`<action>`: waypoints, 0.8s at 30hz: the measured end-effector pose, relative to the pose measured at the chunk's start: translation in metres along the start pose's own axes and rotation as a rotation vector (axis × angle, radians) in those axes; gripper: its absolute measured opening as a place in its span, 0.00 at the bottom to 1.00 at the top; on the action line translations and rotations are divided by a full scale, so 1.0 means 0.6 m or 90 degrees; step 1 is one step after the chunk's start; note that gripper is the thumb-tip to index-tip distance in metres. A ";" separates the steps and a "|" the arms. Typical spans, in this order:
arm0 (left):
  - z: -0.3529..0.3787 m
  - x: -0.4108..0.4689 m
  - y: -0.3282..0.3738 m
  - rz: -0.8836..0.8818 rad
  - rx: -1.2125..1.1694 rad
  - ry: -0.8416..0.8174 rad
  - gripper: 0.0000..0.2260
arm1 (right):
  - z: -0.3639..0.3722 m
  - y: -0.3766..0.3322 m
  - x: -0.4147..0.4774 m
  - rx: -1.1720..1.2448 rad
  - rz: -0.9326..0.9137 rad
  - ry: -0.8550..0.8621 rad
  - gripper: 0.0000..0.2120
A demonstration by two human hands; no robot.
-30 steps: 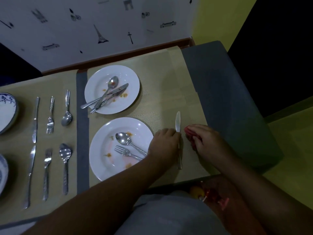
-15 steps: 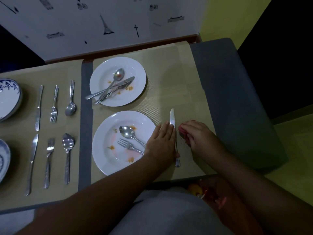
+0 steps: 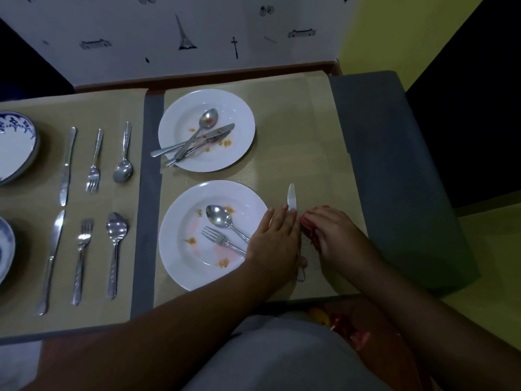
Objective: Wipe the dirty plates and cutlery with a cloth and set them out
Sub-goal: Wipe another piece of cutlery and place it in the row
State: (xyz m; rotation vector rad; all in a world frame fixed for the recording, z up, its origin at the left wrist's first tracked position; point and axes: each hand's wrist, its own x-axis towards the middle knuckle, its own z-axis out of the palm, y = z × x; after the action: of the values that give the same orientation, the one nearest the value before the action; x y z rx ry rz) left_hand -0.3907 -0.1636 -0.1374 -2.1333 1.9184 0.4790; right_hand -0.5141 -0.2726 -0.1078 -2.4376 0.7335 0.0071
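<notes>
From the head camera, the left hand (image 3: pixel 275 241) is lying flat-fingered on the knife (image 3: pixel 291 197) at the near plate's (image 3: pixel 180 249) three o'clock. The right hand (image 3: pixel 335 235) is clutching the red cloth (image 3: pixel 308 231). That plate and the far plate (image 3: pixel 239 148) at twelve are sitting dirty; the laid-out cutlery (image 3: pixel 82 249) at nine looks finished.

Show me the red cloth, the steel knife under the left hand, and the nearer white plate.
red cloth (image 3: pixel 308 228), head view, visible edge.
steel knife (image 3: pixel 291 197), head view, blade.
nearer white plate (image 3: pixel 165 241), head view, left rim.
</notes>
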 end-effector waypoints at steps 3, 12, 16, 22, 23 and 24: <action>-0.003 -0.026 -0.017 -0.011 -0.040 0.058 0.36 | -0.002 -0.018 0.001 0.014 -0.013 0.025 0.14; 0.017 -0.168 -0.070 -0.324 -0.437 0.231 0.24 | 0.033 -0.085 0.042 0.038 -0.184 0.055 0.12; 0.016 -0.169 -0.087 -0.575 -0.784 0.127 0.10 | 0.044 -0.112 0.055 0.040 -0.212 0.035 0.11; 0.009 -0.139 -0.077 -0.746 -1.104 0.039 0.11 | 0.053 -0.129 0.055 0.027 -0.232 -0.044 0.18; 0.007 -0.134 -0.076 -0.767 -1.132 0.042 0.10 | 0.055 -0.130 0.053 0.023 -0.235 -0.050 0.18; 0.004 -0.128 -0.076 -0.784 -1.159 0.048 0.10 | 0.058 -0.131 0.052 0.019 -0.241 -0.055 0.19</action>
State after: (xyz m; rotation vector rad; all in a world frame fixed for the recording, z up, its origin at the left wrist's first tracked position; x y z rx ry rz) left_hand -0.3525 -0.0869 -0.1114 -3.3144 -0.8121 2.1142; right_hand -0.4425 -0.2168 -0.0996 -2.4919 0.2264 -0.0466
